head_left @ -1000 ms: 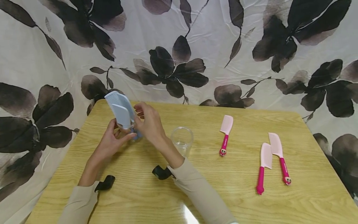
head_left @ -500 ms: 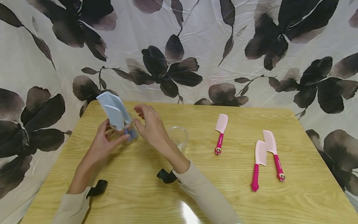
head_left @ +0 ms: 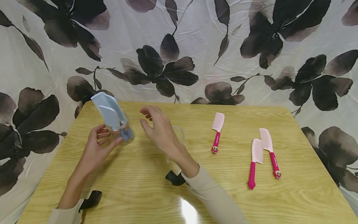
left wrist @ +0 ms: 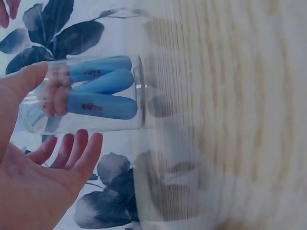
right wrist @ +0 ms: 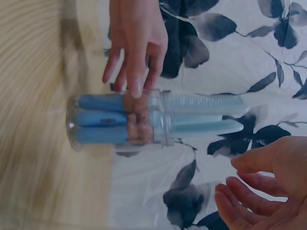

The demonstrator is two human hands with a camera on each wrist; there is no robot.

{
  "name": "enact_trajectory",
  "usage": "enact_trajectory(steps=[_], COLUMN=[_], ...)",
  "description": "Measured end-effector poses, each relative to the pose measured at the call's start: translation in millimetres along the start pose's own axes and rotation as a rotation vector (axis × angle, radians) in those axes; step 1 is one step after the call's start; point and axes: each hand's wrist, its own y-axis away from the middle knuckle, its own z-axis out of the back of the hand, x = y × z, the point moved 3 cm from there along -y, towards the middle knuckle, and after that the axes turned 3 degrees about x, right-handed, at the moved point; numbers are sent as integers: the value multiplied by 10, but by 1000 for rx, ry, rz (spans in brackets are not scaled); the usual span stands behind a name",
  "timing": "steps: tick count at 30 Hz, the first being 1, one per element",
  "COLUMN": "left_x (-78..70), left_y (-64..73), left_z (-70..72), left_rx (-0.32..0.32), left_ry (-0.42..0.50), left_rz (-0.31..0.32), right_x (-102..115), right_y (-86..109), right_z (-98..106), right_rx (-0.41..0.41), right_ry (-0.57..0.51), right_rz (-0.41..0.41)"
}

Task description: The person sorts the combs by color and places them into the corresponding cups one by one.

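A clear glass jar (head_left: pixel 129 132) stands at the table's left with three light blue combs (head_left: pixel 109 116) in it, teeth up and handles down. Their blue handles (left wrist: pixel 103 105) show through the glass in the left wrist view. My left hand (head_left: pixel 98 144) is beside the jar, thumb at the glass and fingers loosely spread; in the left wrist view a gap shows between those fingers and the jar. To the jar's right, my right hand (head_left: pixel 158 127) hangs apart from it, fingers relaxed and holding nothing. Mostly behind this hand is a second clear glass (head_left: pixel 181 133).
Three pink combs lie on the wooden table (head_left: pixel 134 193) to the right: one alone (head_left: pixel 216 132), and a front one (head_left: pixel 255 161) beside another (head_left: pixel 269 152). A flowered cloth (head_left: pixel 201 49) hangs behind the table's far edge. Dark camera mounts sit on both wrists.
My right hand has drawn away from the combs to the right, now covering most of the second glass. My left hand's fingers have loosened at the jar. The whole view has shifted slightly.
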Motion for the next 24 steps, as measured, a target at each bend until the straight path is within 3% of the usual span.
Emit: enact_trajectory(steps=[3,7,16,24], left_x=[-15,-44,-180,-312], left_y=[51,117,249,267], left_z=[6,-4,-133,-310], left_rx=[3,8,28,56], left_ry=[19,38,93,140], left_rz=[32,29,-64,-150], right_x=[-1,-18,-141,-238], right_y=[39,89,209,305], right_z=[58,136,299,471], right_rx=[-11,-26,-72,-132], right_ry=[12,29,35,49], right_rz=[4,5,-4,20])
